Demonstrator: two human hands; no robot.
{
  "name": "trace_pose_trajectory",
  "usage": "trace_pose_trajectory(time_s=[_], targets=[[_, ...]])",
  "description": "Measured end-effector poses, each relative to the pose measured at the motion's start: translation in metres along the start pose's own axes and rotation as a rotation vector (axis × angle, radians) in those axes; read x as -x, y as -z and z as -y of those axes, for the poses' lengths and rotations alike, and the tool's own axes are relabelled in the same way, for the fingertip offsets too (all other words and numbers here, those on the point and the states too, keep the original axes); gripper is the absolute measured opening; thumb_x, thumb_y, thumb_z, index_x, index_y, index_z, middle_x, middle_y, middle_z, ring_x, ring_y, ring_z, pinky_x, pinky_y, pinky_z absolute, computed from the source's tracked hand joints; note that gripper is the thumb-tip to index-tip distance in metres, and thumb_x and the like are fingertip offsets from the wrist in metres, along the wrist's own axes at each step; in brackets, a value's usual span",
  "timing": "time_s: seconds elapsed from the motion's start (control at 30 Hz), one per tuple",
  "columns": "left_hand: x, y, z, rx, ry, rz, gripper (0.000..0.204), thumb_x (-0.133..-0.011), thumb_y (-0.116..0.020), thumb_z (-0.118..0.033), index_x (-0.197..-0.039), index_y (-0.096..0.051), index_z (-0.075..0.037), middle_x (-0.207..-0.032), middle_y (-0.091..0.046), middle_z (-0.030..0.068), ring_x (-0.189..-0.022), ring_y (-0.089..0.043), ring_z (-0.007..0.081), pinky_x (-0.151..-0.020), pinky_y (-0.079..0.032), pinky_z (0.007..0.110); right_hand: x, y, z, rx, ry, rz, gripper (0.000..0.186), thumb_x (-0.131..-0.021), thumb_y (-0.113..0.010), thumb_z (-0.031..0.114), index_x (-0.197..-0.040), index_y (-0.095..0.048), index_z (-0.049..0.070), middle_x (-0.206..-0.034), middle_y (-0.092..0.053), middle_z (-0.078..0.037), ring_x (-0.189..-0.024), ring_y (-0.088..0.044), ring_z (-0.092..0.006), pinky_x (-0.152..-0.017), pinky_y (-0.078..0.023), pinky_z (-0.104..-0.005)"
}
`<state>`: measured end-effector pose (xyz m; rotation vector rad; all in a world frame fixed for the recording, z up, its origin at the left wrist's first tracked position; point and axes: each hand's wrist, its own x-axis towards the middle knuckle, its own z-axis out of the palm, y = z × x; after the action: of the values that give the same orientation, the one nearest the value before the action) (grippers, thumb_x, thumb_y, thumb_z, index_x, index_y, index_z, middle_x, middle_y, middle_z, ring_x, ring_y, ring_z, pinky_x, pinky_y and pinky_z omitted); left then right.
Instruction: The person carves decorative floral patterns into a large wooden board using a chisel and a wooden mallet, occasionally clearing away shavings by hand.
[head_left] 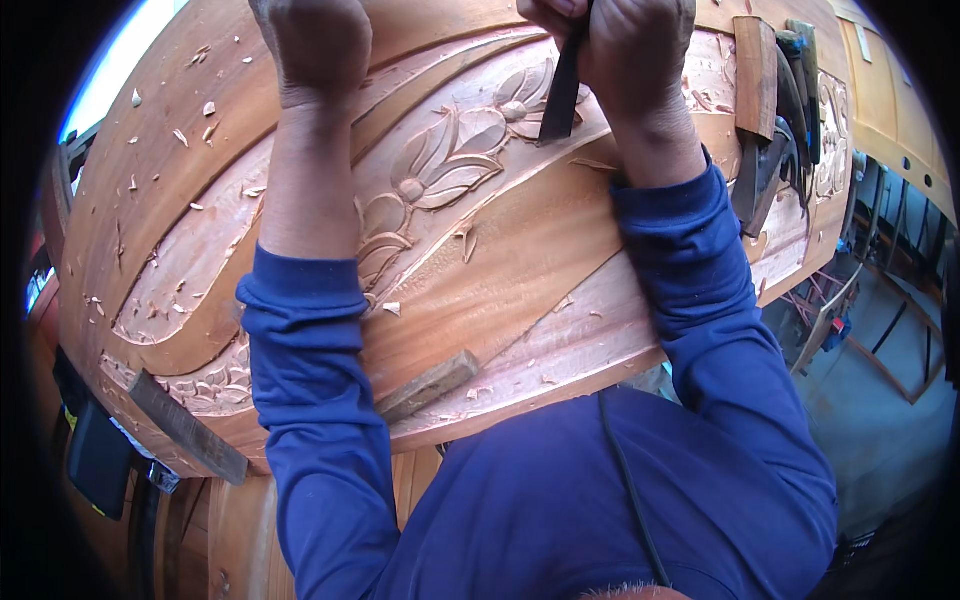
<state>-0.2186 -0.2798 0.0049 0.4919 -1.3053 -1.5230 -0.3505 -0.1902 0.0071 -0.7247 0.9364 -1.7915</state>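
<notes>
Over the carved wooden panel (540, 240), my right hand (640, 55) is closed around a carving chisel (562, 100) with a dark, flat blade. The blade slants down beside a carved flower (515, 108), toward my body; the rest of the tool is hidden in the hand or past the top edge. At the upper left, my left hand (315, 45) is closed in a fist and partly cut off by the frame. What it holds, if anything, does not show. Between my forearms lies more carved relief of petals and leaves (435, 170).
A wooden block (755, 75) and several dark-bladed tools (790, 110) lie in a pile on the panel's right. Wood strips rest near the front edge (430, 388) and lower left corner (190, 428). Shavings (210, 130) are scattered about. Frames (890, 340) stand on the right-hand floor.
</notes>
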Motion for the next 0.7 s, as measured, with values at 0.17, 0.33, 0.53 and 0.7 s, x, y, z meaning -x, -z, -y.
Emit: trace_pose_trajectory(time_s=[0.17, 0.33, 0.53, 0.7], targets=[[0.0, 0.002, 0.001, -0.001, -0.023, 0.023, 0.059, -0.109, -0.039, -0.046, -0.141, -0.056, 0.001, -0.081, -0.069, 0.0095, -0.065, -0.067, 0.0142, -0.06, -0.053, 0.025, 0.004, -0.009, 0.004, -0.021, -0.092, -0.037, 0.025, -0.109, -0.055, 0.041, -0.112, -0.057, 0.016, -0.077, -0.053, 0.0, -0.049, -0.044, -0.0057, -0.042, -0.033, -0.0199], [0.0, 0.005, 0.002, 0.014, -0.055, 0.027, 0.057, -0.109, -0.039, -0.044, -0.141, -0.056, 0.001, -0.082, -0.069, 0.0098, -0.065, -0.068, 0.0146, -0.06, -0.054, 0.025, 0.001, -0.01, -0.01, -0.028, -0.246, -0.006, 0.025, -0.109, -0.055, 0.041, -0.109, -0.057, 0.016, -0.078, -0.054, 0.001, -0.05, -0.044, -0.0049, -0.043, -0.033, -0.0194], [-0.003, -0.001, 0.003, -0.02, 0.057, -0.166, 0.057, -0.11, -0.038, -0.044, -0.142, -0.055, 0.001, -0.082, -0.068, 0.0096, -0.064, -0.067, 0.0149, -0.06, -0.053, 0.025, 0.0, -0.017, -0.006, -0.026, -0.351, 0.195, 0.033, -0.109, -0.052, 0.045, -0.101, -0.056, 0.013, -0.074, -0.051, 0.003, -0.049, -0.043, -0.0038, -0.042, -0.032, -0.019], [0.001, -0.008, 0.008, -0.139, 0.036, -0.254, 0.058, -0.111, -0.037, -0.047, -0.141, -0.055, 0.0, -0.082, -0.068, 0.0102, -0.065, -0.067, 0.0157, -0.059, -0.053, 0.026, -0.011, 0.016, 0.016, -0.211, -0.35, 0.18, 0.037, -0.108, -0.052, 0.05, -0.099, -0.053, 0.014, -0.073, -0.048, 0.004, -0.046, -0.042, -0.0017, -0.037, -0.028, -0.0174]])
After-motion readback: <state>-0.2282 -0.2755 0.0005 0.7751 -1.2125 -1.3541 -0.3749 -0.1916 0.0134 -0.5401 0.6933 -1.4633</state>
